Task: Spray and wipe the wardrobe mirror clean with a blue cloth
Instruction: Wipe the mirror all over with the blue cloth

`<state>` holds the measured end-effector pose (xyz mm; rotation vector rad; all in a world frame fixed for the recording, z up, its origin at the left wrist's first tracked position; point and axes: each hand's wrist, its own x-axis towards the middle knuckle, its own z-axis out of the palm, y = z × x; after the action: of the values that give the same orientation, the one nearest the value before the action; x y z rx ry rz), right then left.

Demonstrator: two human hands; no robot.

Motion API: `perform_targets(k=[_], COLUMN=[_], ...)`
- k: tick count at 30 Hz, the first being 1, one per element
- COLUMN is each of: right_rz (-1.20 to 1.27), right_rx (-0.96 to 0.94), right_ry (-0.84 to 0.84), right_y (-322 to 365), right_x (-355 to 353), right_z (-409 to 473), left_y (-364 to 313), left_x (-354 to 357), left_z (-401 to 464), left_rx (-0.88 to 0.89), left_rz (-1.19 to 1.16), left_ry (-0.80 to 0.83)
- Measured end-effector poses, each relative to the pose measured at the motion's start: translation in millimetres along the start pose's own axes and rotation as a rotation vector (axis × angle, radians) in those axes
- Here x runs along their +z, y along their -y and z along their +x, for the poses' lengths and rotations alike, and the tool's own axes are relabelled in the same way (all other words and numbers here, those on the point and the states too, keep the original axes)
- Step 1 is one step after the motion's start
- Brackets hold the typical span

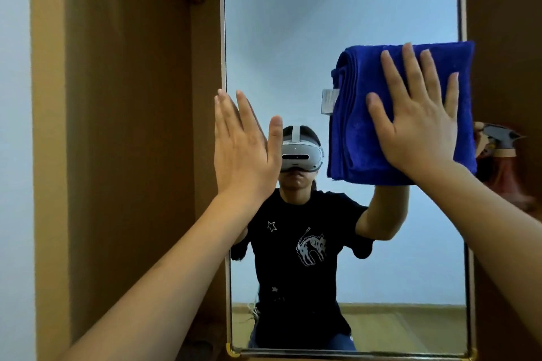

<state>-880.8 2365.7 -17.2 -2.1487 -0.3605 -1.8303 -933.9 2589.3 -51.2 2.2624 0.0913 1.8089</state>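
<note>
right hand (416,114) flat, fingers spread and straight, pressing the folded blue cloth (366,114) against the mirror (322,23) at its right edge, about mid-height. white tag pokes from the cloth's left side. left hand (243,143) open, fingers straight and together, at the mirror's left frame; holds nothing. spray bottle (501,152) just right of the mirror, partly behind the cloth. brown wardrobe panel (132,126) left of the mirror.

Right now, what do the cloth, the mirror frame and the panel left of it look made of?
Cloth: thick blue terry or microfibre, judging by its fuzzy nap, soft folds and sewn-in tag. Mirror frame: thin, pale and smooth, perhaps metal or plastic; I cannot tell which. Panel: brown wood or wood-look laminate, matt, with no clear grain visible.
</note>
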Motion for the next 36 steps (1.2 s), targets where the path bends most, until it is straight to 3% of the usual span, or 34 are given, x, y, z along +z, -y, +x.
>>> perform_targets(k=[10,18,23,28,36], right_rz=[-0.039,-0.025,-0.016,-0.045,-0.013], right_rx=[0.038,0.044,0.062,0.003,0.033], right_ry=[0.048,0.038,0.043,0.072,0.059], right_y=[-5,-8,-1,4,14], right_x=[12,7,13,24,18], right_z=[-113,-75,-126,-180,-130], left_y=[7,24,30,36,41], left_x=[7,25,13,16,13], left_z=[-23,-32,-57,-97,-135], left_rx=[0.06,0.095,0.166,0.079,-0.012], left_rz=[0.06,0.043,0.001,-0.005,-0.025], left_ry=[-0.002,0.03,0.027,0.043,0.097])
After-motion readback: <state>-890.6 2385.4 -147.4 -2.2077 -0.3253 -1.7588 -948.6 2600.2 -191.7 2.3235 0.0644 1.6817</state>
